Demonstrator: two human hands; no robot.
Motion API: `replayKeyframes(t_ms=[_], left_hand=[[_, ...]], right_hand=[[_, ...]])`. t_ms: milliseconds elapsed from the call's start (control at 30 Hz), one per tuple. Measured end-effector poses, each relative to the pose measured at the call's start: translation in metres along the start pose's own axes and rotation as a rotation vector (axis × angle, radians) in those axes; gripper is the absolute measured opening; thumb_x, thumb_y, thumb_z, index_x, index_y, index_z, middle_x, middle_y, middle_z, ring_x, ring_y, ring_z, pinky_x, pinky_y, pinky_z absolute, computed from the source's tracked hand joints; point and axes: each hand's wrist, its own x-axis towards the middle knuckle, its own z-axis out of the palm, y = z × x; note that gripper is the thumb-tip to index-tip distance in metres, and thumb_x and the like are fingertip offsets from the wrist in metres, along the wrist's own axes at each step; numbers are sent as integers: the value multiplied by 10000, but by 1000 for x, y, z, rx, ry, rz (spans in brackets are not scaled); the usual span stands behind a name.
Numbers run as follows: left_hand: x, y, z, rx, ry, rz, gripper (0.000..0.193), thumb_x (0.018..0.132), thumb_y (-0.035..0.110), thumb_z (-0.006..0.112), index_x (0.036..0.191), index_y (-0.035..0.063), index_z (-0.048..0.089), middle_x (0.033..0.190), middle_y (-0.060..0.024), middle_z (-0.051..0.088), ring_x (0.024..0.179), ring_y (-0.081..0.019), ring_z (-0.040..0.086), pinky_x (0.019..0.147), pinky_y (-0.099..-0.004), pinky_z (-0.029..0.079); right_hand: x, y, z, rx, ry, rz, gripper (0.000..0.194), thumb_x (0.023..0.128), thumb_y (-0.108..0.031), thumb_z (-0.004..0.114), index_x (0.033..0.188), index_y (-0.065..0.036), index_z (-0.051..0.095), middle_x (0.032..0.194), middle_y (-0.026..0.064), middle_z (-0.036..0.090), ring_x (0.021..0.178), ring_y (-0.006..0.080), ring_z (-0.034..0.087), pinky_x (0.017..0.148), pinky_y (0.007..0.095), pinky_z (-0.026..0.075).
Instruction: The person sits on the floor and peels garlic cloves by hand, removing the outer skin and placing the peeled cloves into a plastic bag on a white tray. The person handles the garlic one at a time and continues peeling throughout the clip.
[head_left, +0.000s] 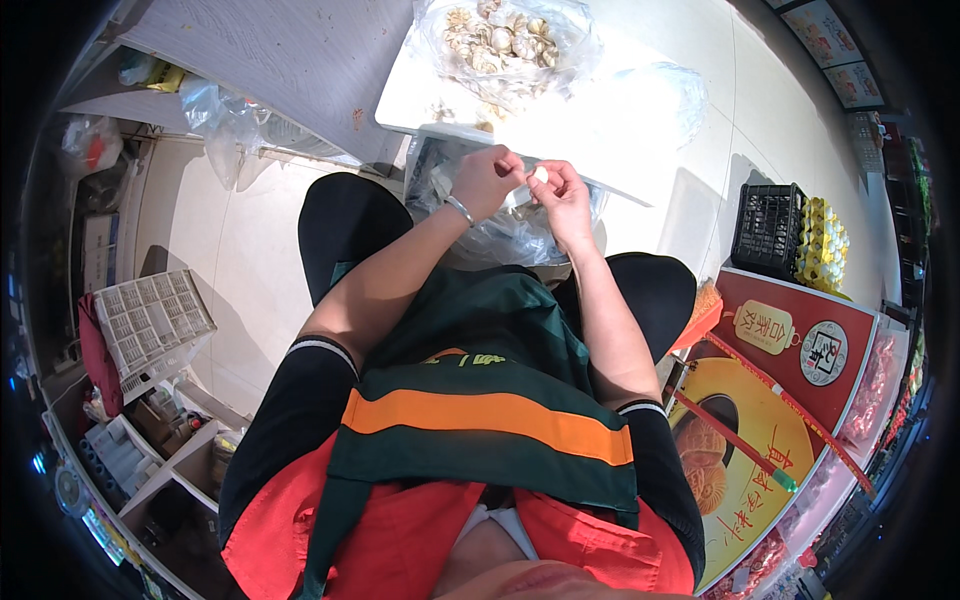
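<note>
A pale, peeled garlic clove (541, 174) is pinched between the thumb and fingers of my right hand (568, 201). My left hand (487, 180), with a silver bangle at the wrist, is close beside the clove; its fingertips are bent together, and whether they hold a scrap of skin cannot be seen. Both hands are above a container lined with a clear plastic bag (510, 236), between my knees. Just beyond them is a white board (409, 94), brightly sunlit. On it rests an open plastic bag (574, 37) of garlic bulbs (502, 41), with loose pieces in front.
Another clear plastic bag (679, 101) lies at the board's right side. To the right are a black crate (766, 229), egg trays (823, 244) and a printed red box (780, 300). A white plastic basket (156, 322) stands left, below a grey counter (277, 52).
</note>
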Motion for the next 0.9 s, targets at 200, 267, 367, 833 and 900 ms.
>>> replayKeyframes(t_ms=[200,267,367,833,900], left_hand=[[4,-3,-1,88,39,118,184,767,214,678,878,68,690,821,-78,681,680,-175,635,658,-297,504],[1,0,2,93,-13,227,183,779,207,680,901,71,695,851,-79,683,690,-182,637,667,-304,505],[-2,3,3,88,-23,238,172,796,202,678,914,78,700,846,-78,682,682,-187,637,667,-308,504],[-3,0,7,79,30,117,164,767,211,668,820,56,674,781,-85,676,662,-196,648,651,-308,515],[-1,-3,5,42,57,9,168,756,207,669,819,52,669,768,-85,673,660,-196,646,654,-309,514]], right_hand=[[-1,-3,-1,-59,15,43,260,891,-26,604,1150,-16,596,797,-16,606,686,46,511,658,190,437],[-2,-1,0,-140,25,39,292,894,-27,599,1186,-15,588,766,-29,583,679,44,499,648,190,429],[-2,2,0,-241,35,6,312,895,-24,595,1207,-16,581,741,-44,556,670,36,481,631,188,416],[-2,4,0,-307,30,-15,312,862,25,586,1167,-34,616,1000,54,584,711,80,586,648,220,471],[-3,-1,1,-116,19,16,315,872,46,551,1180,-14,580,1042,81,580,737,108,613,664,231,497]])
